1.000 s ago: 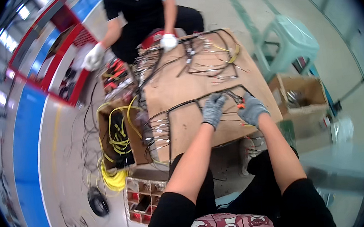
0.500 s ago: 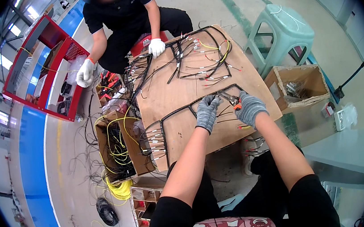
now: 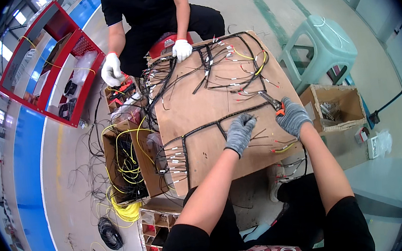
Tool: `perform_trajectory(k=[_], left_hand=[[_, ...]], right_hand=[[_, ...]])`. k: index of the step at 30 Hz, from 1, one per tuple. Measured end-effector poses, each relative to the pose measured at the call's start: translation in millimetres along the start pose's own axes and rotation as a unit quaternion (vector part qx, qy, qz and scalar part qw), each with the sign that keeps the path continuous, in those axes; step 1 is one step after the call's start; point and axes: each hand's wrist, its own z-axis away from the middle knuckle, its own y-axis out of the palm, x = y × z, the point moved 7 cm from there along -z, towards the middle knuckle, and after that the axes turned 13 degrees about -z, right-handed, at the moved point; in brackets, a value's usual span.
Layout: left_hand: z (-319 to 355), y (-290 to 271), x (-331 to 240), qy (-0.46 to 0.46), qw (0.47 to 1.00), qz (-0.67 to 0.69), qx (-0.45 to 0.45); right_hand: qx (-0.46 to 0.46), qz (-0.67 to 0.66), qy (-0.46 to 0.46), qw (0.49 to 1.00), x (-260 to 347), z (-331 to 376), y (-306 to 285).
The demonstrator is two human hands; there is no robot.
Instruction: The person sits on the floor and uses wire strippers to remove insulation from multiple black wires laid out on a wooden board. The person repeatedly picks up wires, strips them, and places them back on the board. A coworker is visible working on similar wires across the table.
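Observation:
Both my hands wear grey knit gloves over a wooden board [image 3: 210, 159] that carries a black wire harness [image 3: 201, 128]. My right hand [image 3: 293, 118] is closed around orange-handled pliers [image 3: 279, 107]; their metal jaws point up and left, near the right end of the near harness. My left hand [image 3: 240, 133] hovers at the middle of that harness with its fingers pinched together; what they hold, if anything, is too small to make out. Loose black wire ends lie just right of it. White-labelled wire ends [image 3: 177, 161] fan out at the board's left side.
Across the board sits a person in white gloves, one hand [image 3: 182, 50] on a second harness [image 3: 211, 45]. Left are a cardboard box of wires [image 3: 150, 167], a yellow coil [image 3: 126, 212] and a red rack [image 3: 72, 75]. At right stand a green stool [image 3: 333, 43] and another box [image 3: 357, 121].
My right hand and the pliers have moved right, away from my left hand, which stays pinched near the harness. The whole view has shifted slightly. The other person's left-side hand has moved nearer the board.

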Motion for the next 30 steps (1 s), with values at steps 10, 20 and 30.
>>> perform_trajectory(k=[10,20,30], left_hand=[[1,1,-15,0.051,0.989,-0.138,0.027],[10,-5,-36,0.097,0.971,-0.214,0.051],[10,0,-31,0.082,0.970,-0.211,0.086]], right_hand=[[0.029,0.077,0.027,0.996,50,-134,28],[0.015,0.165,0.053,0.985,81,-232,23],[-0.014,0.142,0.058,0.988,63,-238,18]])
